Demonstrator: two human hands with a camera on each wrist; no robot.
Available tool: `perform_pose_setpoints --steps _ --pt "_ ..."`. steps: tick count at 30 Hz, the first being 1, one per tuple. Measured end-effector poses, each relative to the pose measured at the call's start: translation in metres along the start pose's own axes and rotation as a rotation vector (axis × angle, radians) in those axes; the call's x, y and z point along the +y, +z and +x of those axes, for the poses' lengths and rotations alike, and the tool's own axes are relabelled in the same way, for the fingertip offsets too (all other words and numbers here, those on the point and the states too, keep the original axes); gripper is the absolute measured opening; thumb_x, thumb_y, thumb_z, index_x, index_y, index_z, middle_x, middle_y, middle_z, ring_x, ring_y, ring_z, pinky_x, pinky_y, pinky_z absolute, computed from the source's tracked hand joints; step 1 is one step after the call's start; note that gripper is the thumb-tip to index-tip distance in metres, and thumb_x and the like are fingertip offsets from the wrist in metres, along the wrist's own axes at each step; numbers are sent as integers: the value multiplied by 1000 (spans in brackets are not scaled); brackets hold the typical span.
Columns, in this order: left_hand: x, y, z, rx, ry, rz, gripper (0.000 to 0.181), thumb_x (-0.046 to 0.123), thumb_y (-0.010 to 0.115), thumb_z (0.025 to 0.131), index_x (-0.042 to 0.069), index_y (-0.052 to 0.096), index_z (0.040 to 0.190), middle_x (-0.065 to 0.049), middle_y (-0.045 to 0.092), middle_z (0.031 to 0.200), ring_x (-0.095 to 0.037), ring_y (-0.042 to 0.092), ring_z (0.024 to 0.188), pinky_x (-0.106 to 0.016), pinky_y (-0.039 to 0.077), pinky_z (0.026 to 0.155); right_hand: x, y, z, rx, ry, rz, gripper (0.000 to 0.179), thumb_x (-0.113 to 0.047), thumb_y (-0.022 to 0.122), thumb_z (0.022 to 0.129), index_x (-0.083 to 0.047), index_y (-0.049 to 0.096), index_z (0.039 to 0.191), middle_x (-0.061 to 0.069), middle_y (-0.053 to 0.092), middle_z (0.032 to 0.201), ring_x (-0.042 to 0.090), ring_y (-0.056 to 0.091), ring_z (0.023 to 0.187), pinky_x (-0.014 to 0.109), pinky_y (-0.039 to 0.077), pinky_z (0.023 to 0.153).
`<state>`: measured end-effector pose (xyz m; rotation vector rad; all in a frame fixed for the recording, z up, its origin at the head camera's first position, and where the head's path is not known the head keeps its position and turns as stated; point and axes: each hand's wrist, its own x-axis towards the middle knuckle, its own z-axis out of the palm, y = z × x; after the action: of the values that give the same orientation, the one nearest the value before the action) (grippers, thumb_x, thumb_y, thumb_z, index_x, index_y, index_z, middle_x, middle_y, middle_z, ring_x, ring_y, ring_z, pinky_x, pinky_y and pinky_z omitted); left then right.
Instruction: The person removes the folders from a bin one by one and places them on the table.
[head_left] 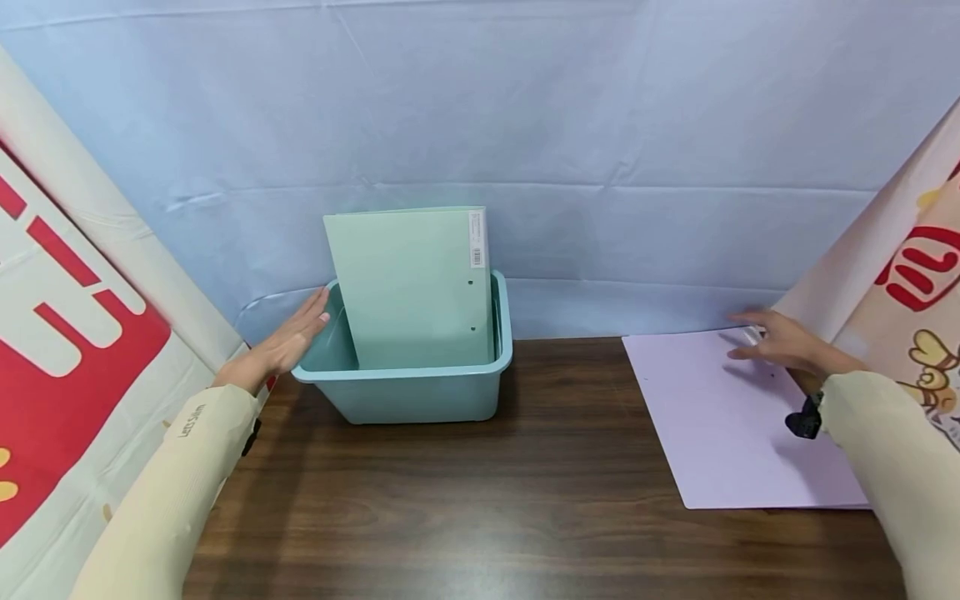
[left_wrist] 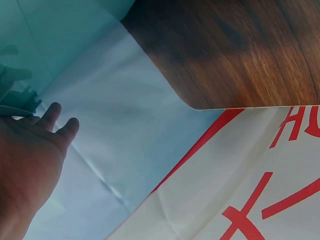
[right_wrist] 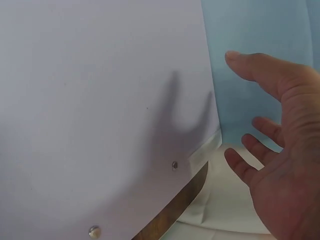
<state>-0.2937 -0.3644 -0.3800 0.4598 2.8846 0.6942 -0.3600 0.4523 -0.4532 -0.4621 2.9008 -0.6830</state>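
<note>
Left hand (head_left: 288,343): flat, fingers straight, against the bin (head_left: 420,392) rim at 9 o'clock; a shove could topple the green folder (head_left: 412,287)
Right hand (head_left: 780,343): fingers spread wide, holding nothing, over the lilac folder (head_left: 720,425) at 3 o'clock; it could slide off the desk (head_left: 480,517)

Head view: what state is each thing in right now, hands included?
Green folder: closed, upright in the bin.
Bin: open-topped, on the table.
Lilac folder: closed, flat on the table.
Left hand: open, fingers straight at the bin's rim.
Right hand: open, over the lilac folder's far corner.

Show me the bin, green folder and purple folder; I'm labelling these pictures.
bin (head_left: 405,398), head view, front wall.
green folder (head_left: 411,287), head view, middle of its cover.
purple folder (head_left: 723,433), head view, bare cover near its middle.
</note>
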Motion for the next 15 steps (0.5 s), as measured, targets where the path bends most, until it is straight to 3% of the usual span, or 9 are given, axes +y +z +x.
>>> perform_pose_setpoints --steps 6,15 --pt "0 0 2 2 5 2 66 37 18 117 2 -6 168 -25 -11 175 -45 -9 162 -66 1 128 -12 -2 -1 -12 15 -5 82 -24 86 89 12 46 151 46 30 157 67 30 141 83 32 107" --pt "-1 1 0 11 13 -2 67 38 18 117 2 -6 168 -25 -11 175 -47 -9 161 -67 1 127 -32 -6 -1 50 -87 -23 77 -23 87 88 10 52 149 42 42 153 62 40 138 79 39 103"
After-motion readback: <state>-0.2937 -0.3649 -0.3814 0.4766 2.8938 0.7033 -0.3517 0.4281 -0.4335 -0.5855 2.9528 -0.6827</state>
